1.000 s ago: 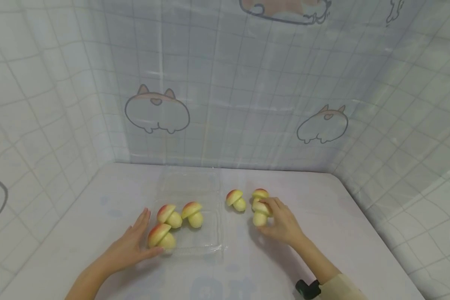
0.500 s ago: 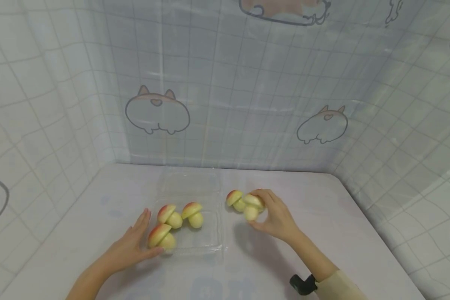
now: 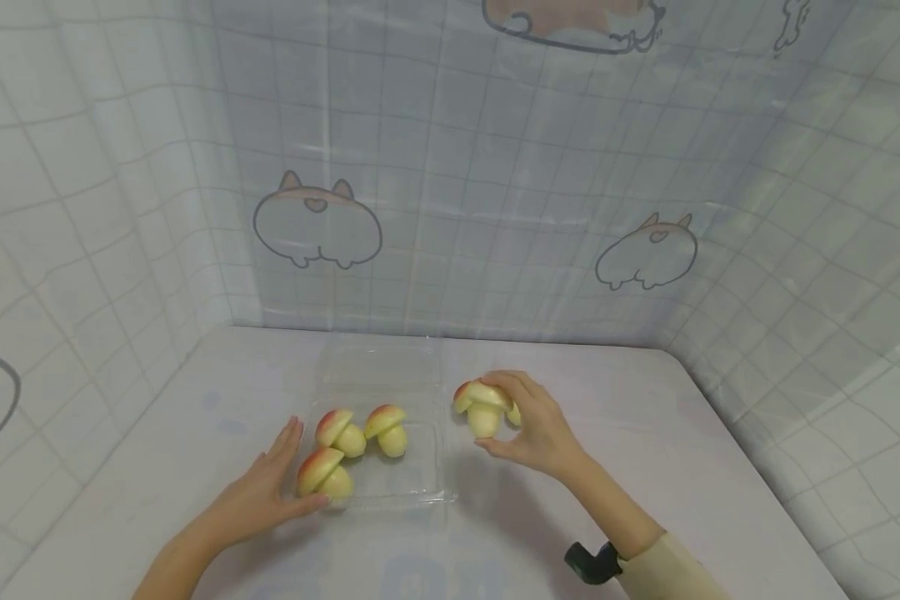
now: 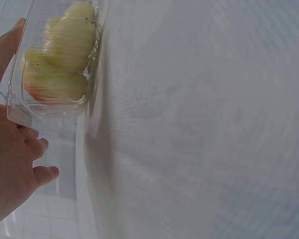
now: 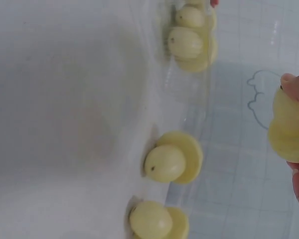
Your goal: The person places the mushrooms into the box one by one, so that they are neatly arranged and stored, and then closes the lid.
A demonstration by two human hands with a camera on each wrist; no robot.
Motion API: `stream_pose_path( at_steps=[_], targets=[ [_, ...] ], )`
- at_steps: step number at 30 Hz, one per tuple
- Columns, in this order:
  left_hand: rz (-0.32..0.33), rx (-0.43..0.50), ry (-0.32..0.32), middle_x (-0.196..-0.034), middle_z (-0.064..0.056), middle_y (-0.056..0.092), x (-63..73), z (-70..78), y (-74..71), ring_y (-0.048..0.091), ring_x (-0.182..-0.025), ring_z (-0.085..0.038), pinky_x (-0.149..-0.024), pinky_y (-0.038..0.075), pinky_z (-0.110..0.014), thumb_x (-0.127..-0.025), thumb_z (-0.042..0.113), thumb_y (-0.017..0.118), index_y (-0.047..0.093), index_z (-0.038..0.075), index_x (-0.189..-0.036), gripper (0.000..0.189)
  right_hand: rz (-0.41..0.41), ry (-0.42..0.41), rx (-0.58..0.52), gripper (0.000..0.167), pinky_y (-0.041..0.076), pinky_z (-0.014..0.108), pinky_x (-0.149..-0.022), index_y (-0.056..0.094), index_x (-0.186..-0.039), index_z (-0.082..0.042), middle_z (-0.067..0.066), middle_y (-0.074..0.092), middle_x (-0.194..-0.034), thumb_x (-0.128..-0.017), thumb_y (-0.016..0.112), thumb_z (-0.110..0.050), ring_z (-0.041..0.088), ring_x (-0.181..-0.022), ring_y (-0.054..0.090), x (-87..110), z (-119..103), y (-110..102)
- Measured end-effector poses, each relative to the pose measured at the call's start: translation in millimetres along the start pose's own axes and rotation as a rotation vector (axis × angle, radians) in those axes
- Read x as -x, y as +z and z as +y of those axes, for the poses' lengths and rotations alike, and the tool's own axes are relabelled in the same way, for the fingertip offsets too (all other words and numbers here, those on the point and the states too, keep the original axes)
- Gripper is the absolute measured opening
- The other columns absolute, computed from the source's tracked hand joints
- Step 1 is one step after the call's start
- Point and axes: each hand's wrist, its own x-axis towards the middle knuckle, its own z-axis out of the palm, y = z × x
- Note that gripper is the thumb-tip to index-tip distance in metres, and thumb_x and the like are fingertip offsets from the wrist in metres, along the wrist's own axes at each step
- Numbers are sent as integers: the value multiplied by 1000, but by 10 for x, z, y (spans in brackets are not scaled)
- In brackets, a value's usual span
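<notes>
My right hand (image 3: 536,429) pinches a toy mushroom (image 3: 484,408), pale yellow, between thumb at the stem's base and fingers on the cap. The right wrist view shows this held mushroom (image 5: 288,119) raised above the table. Behind it in the head view, two more mushrooms are partly hidden; the right wrist view shows one (image 5: 164,163) and the other (image 5: 150,220) lying on the table. A clear plastic box (image 3: 420,479) with its lid open contains three red-capped mushrooms (image 3: 386,429). My left hand (image 3: 251,496) touches the box's left side, fingers extended, thumb at the front corner.
The box's open clear lid (image 3: 381,367) lies back toward the rear wall. White tabletop (image 3: 645,433) surrounds everything, enclosed by a grid-patterned curtain (image 3: 495,208) with cartoon animals. A black device (image 3: 592,563) is strapped at the right wrist, beside a beige sleeve (image 3: 671,571).
My right hand has lifted the mushroom off the table and carried it left toward the box, now overlapping the left loose mushroom. The left hand and box have stayed put.
</notes>
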Motion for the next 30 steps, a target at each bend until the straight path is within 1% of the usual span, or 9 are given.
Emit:
stream_pose_path(
  at_steps=[4, 8, 13, 17, 24, 27, 30],
  targets=[
    [1, -1, 0, -155, -29, 9, 4, -5, 4, 20, -138, -48, -104, 21, -69, -80, 50, 73, 11, -11, -149, 111, -8, -43, 4, 83, 51, 43, -85, 54, -128, -9, 4, 59, -124, -57, 93, -26, 21, -111, 56, -59, -53, 36],
    [-1, 1, -9, -156, -29, 9, 2, 0, 0, 19, -138, -48, -105, 21, -68, -80, 51, 73, 11, -10, -149, 111, -15, -56, 12, 84, 47, 41, -83, 53, -129, -12, 1, 58, -126, -57, 92, -31, 18, -114, 55, -118, -106, 76],
    [2, -5, -6, -155, -29, 9, 2, -6, 3, 19, -138, -48, -105, 21, -68, -80, 51, 73, 11, -10, -150, 111, -25, -93, -64, 82, 47, 34, -95, 53, -130, -9, 2, 57, -128, -60, 91, -26, 18, -118, 53, -208, -175, 138],
    [3, -8, -5, -155, -29, 9, -2, -21, 11, 19, -138, -48, -105, 21, -68, -80, 52, 73, 11, -10, -149, 112, -45, -127, -117, 81, 47, 32, -97, 52, -130, -8, 3, 56, -129, -61, 91, -24, 19, -118, 54, -282, -236, 197],
    [3, -15, 1, -155, -29, 9, -10, -32, 25, 19, -138, -48, -105, 21, -68, -80, 52, 72, 10, -10, -150, 112, -90, -132, -117, 80, 48, 38, -91, 50, -132, -13, -1, 54, -131, -64, 89, -28, 15, -119, 53, -352, -327, 303],
    [5, -14, 0, -156, -29, 10, -5, -24, 20, 19, -138, -48, -105, 21, -68, -80, 52, 72, 10, -9, -150, 112, -105, -129, -138, 81, 48, 37, -93, 49, -133, -14, -1, 54, -131, -64, 89, -27, 15, -120, 51, -372, -354, 348],
    [4, -14, -5, -156, -28, 10, -1, -23, 21, 19, -138, -48, -105, 21, -68, -80, 52, 72, 9, -8, -150, 112, -135, -133, -143, 82, 47, 32, -95, 48, -135, -15, -1, 53, -133, -64, 89, -27, 14, -122, 50, -395, -377, 403]
  ],
)
